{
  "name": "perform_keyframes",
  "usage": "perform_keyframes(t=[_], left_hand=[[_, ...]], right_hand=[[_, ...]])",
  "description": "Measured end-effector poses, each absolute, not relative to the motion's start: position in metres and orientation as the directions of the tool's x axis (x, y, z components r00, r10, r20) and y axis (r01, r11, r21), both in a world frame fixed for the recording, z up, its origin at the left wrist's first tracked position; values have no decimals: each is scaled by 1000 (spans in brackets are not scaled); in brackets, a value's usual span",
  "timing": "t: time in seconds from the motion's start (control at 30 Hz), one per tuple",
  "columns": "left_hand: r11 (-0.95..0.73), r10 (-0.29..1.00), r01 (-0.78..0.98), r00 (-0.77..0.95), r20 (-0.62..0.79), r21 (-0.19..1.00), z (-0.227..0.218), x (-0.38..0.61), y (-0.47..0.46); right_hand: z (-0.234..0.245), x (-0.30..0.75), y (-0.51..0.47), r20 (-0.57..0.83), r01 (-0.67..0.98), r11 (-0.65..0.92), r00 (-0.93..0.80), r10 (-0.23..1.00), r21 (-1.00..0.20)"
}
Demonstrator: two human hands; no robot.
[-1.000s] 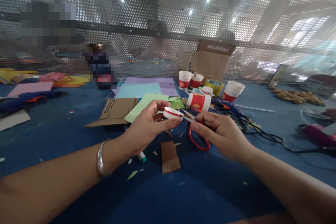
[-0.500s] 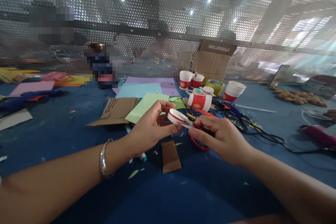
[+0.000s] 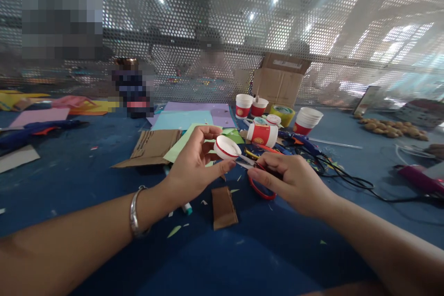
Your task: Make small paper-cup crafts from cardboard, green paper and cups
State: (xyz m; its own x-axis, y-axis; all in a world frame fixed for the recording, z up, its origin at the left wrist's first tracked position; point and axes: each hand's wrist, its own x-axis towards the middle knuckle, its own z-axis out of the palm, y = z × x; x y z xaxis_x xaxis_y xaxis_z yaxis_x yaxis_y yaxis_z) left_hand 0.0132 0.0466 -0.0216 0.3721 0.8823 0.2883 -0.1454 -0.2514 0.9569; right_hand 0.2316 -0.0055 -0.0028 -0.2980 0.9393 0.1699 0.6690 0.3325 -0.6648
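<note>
Between the fingers of my left hand (image 3: pixel 197 159) is a shallow white paper cup piece (image 3: pixel 227 147) with a red band, its open side tilted up. My right hand (image 3: pixel 286 178) grips red-handled scissors (image 3: pixel 262 189) near the pivot. Their parted blades point left and reach the right edge of the cup piece. One red handle loop hangs below my right fingers. Under the hands, a small brown cardboard piece (image 3: pixel 224 208) lies on the blue table (image 3: pixel 277 249), among green and white paper scraps.
Behind the hands lie cardboard (image 3: pixel 154 145) and coloured paper sheets (image 3: pixel 185 118). A red-and-white paper cup (image 3: pixel 262 135) lies on its side, with a cup stack (image 3: pixel 307 120) beyond. Glue guns and black cables (image 3: pixel 347 180) are at right. A teal-capped marker (image 3: pixel 187 208) is below my left hand.
My left hand has shifted slightly left with the cup piece, which is turned so more of its inside shows. The scissor blades are more visible beside it; the right hand has barely moved.
</note>
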Motion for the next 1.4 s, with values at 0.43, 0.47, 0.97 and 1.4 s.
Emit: perform_keyframes(t=[0.43,0.47,0.97,1.4], left_hand=[[-421,863,-47,287,416,906,-23,12,46],[-424,864,-40,283,417,905,-23,12,45],[-454,850,5,301,432,891,-24,12,46],[-169,856,-97,480,195,981,-27,15,40]], right_hand=[[-2,233,-5,184,724,348,-300,936,-595],[-2,233,-5,183,723,349,-301,936,-597],[-1,233,-6,163,724,331,-295,942,-605],[-4,230,-7,161,660,371,-358,920,-653]])
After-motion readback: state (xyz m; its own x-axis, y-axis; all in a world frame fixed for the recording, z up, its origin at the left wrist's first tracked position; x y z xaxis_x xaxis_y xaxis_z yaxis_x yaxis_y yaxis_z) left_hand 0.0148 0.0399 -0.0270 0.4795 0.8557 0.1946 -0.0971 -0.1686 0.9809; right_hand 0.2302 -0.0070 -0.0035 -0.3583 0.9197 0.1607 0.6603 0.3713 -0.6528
